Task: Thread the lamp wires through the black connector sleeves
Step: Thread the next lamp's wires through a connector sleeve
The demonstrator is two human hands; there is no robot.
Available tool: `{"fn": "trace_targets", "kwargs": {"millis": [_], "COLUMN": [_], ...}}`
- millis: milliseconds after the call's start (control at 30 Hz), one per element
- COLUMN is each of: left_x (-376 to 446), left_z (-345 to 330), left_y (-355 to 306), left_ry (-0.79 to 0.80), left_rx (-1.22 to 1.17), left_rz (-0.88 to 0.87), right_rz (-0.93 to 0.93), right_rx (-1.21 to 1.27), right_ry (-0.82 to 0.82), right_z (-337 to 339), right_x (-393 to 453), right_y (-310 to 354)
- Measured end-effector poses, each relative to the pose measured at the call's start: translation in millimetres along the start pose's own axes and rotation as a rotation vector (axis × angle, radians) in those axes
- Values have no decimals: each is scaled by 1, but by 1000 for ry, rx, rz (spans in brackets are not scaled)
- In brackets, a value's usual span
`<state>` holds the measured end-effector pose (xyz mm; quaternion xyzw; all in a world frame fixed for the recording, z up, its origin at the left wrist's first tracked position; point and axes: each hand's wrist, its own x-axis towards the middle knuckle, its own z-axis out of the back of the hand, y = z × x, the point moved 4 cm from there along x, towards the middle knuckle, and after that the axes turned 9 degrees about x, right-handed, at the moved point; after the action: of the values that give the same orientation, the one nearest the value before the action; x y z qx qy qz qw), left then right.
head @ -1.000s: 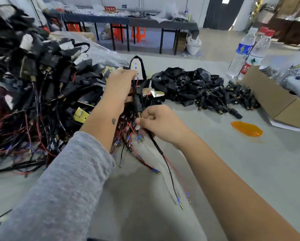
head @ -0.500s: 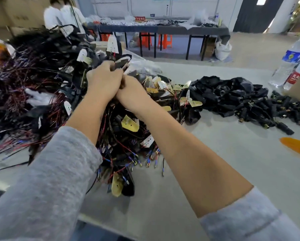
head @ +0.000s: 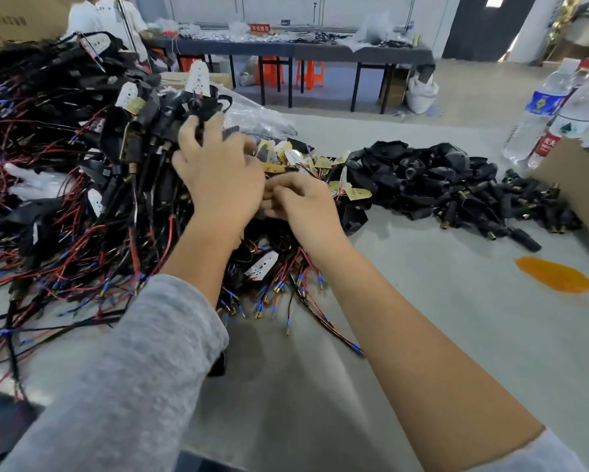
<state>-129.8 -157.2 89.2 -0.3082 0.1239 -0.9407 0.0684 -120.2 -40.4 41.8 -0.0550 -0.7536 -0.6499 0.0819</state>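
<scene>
The lamp wires [head: 82,216] fill the left of the frame, the connector sleeves [head: 450,185] centre right. The left hand [head: 218,178] lies spread on the tangle; the right hand [head: 303,206] is curled, its contents hidden. Light, limp, snag-prone strands: probably best pinched near a tip

The left hand [head: 220,178] is covering whatever its blurred fingertips are touching in the wire heap [head: 82,185]. The right hand [head: 301,204] is hiding its curled fingers' contents. At 3 o'clock, the cardboard box [head: 579,185] is running off-frame.
</scene>
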Motion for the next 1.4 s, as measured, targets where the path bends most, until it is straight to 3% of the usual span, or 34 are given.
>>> {"fn": "trace_targets", "kwargs": {"millis": [100,233,400,533,667,967,1100,1233,1400], "left_x": [-26,-66,-91,-89,-93,-89,-89,-93,-92], "left_z": [-21,-62,-101,-122,-129,-139,-139,-130,-120], "left_y": [-38,-76,-101,-108,-114,-119,-117,-109,-106], "left_ry": [39,372,495,627,550,513,499,299,299], "left_rx": [-169,-321,-196,-36,72,225,199,76,-65], "left_rz": [-119,-152,-213,-111,-117,-158,-163,-185,-124], "right_rz": [-1,-40,-139,-102,-27,-83,-96,-112,-114], "right_rx": [-132,-337,-390,-429,-594,-467,-419,-406,-388], "right_ry": [-103,-210,-307,-294,-249,-252,-242,-227,-225], "right_z": [45,104,156,162,157,167,167,165,163], "right_x": [-8,-23,-48,-52,-46,-44,-45,-48,-52], "right_y": [-10,-22,-44,-52,-52,-55,-53,-51,-48]}}
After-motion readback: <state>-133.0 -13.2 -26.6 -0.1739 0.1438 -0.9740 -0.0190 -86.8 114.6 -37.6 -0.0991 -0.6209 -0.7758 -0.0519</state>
